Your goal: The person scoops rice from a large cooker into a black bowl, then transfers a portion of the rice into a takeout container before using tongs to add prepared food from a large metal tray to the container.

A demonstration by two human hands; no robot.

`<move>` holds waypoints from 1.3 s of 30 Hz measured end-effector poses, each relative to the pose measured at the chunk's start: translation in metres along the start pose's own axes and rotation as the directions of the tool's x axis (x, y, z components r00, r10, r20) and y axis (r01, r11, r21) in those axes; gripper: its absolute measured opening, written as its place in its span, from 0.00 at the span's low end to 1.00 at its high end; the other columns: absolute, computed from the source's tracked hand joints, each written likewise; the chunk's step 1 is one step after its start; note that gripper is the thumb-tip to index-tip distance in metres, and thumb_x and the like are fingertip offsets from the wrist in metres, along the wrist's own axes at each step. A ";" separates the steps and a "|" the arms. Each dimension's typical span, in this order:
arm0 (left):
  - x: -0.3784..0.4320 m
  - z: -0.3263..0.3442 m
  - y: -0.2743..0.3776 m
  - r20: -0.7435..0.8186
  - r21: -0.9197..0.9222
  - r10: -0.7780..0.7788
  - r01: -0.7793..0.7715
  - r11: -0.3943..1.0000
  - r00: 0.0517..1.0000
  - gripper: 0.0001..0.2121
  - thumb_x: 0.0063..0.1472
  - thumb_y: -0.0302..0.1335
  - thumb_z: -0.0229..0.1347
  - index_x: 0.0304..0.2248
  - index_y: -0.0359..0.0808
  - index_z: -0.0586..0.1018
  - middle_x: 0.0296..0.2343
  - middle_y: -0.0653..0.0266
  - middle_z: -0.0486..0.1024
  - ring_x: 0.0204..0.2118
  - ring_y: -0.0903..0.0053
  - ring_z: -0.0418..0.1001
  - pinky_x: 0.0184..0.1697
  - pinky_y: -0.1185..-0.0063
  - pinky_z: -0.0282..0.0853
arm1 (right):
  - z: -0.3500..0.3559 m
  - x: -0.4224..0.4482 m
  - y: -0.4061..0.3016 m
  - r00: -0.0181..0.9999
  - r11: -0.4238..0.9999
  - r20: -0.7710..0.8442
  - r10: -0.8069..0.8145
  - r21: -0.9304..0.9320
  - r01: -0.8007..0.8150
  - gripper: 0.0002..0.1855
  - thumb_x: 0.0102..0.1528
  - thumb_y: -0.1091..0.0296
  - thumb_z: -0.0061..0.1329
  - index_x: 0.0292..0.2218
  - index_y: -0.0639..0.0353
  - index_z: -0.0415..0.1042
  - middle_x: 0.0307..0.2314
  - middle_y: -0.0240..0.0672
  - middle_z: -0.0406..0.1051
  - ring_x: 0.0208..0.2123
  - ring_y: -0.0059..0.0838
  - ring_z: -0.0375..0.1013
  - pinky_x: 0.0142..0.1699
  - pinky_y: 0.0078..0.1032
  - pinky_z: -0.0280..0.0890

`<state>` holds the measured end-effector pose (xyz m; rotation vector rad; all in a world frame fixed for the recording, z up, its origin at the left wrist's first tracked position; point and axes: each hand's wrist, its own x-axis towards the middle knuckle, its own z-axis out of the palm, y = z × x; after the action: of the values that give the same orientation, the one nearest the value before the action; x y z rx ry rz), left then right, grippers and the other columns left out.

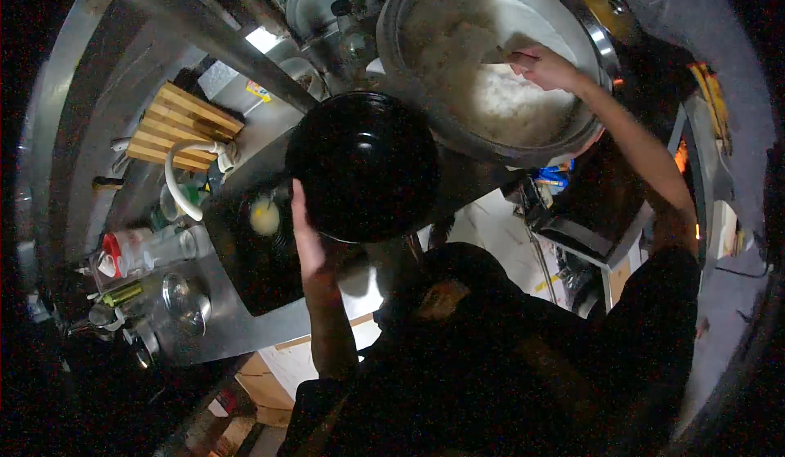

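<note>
My left hand [306, 230] holds a dark round bowl or pot [362, 169] by its left side, with its inside in deep shadow. Up and to the right, a large round metal pot [408, 98] holds pale, grainy contents that look like cooked rice [506, 98]. Over these contents, my right hand [539, 67] is closed around the handle of a utensil [493, 56], whose far end is hard to make out. The rim of the dark vessel is close beside the large pot's lower left edge; whether they touch cannot be told.
At the left, a black sink [245, 261] lies under a white curved faucet [178, 181], beside a striped wooden cutting board [178, 126]. Clear plastic containers [153, 248] and a metal lid [184, 297] stand on the steel counter. A glass bottle [349, 28] stands behind the dark vessel.
</note>
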<state>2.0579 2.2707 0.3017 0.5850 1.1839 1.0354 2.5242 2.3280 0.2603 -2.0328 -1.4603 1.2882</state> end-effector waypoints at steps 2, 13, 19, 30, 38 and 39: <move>0.000 0.010 0.006 -0.025 0.055 -0.074 0.075 0.996 0.997 0.35 0.60 0.52 0.47 0.58 0.35 0.61 0.56 0.60 0.60 0.57 0.69 0.60 0.60 0.72 0.53 | -0.010 0.006 0.027 0.959 0.931 -0.041 -0.279 -0.258 0.260 0.08 0.54 0.63 0.45 0.30 0.57 0.69 0.20 0.29 0.64 0.18 0.22 0.63 0.23 0.26 0.60; 0.020 -0.036 -0.053 0.134 -0.048 -0.255 0.263 0.964 0.958 0.31 0.60 0.48 0.50 0.54 0.31 0.66 0.52 0.62 0.66 0.52 0.70 0.66 0.57 0.74 0.57 | -0.010 -0.064 -0.022 0.928 0.756 0.063 -0.366 -0.561 0.337 0.11 0.51 0.74 0.49 0.39 0.59 0.68 0.37 0.37 0.70 0.40 0.36 0.67 0.46 0.33 0.62; -0.030 -0.050 -0.054 0.228 0.021 -0.180 0.180 0.984 0.957 0.28 0.58 0.47 0.53 0.49 0.32 0.71 0.43 0.64 0.74 0.39 0.78 0.74 0.42 0.81 0.68 | 0.051 -0.109 -0.004 0.562 0.275 0.328 -0.760 -0.621 0.734 0.18 0.51 0.73 0.49 0.45 0.55 0.69 0.38 0.37 0.71 0.38 0.35 0.69 0.47 0.31 0.64; -0.108 -0.116 -0.023 0.199 0.193 -0.228 0.190 0.963 0.953 0.20 0.57 0.48 0.51 0.40 0.40 0.76 0.29 0.72 0.78 0.20 0.87 0.70 0.18 0.88 0.59 | 0.249 -0.231 -0.117 0.618 0.235 0.248 -0.746 -0.770 0.593 0.25 0.53 0.75 0.43 0.53 0.50 0.64 0.36 0.41 0.70 0.35 0.41 0.71 0.41 0.33 0.67; -0.118 -0.128 -0.036 0.299 0.040 -0.152 0.146 0.988 0.942 0.21 0.59 0.45 0.50 0.43 0.36 0.74 0.35 0.64 0.78 0.34 0.79 0.76 0.38 0.83 0.70 | 0.253 -0.277 -0.107 0.747 0.333 0.196 -0.636 -0.803 0.494 0.28 0.52 0.77 0.41 0.55 0.48 0.61 0.33 0.42 0.70 0.33 0.45 0.72 0.35 0.35 0.69; -0.118 -0.126 -0.036 0.270 0.059 -0.134 0.123 0.991 0.954 0.21 0.59 0.45 0.50 0.43 0.35 0.74 0.36 0.64 0.77 0.35 0.79 0.76 0.38 0.82 0.70 | 0.253 -0.285 -0.111 0.742 0.293 0.243 -0.624 -0.808 0.511 0.28 0.51 0.77 0.41 0.54 0.48 0.61 0.32 0.41 0.70 0.32 0.45 0.73 0.33 0.37 0.69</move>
<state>1.9487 2.1327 0.2868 0.6519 0.9872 0.7923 2.2352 2.0669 0.3371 -1.5740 -2.7637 0.0561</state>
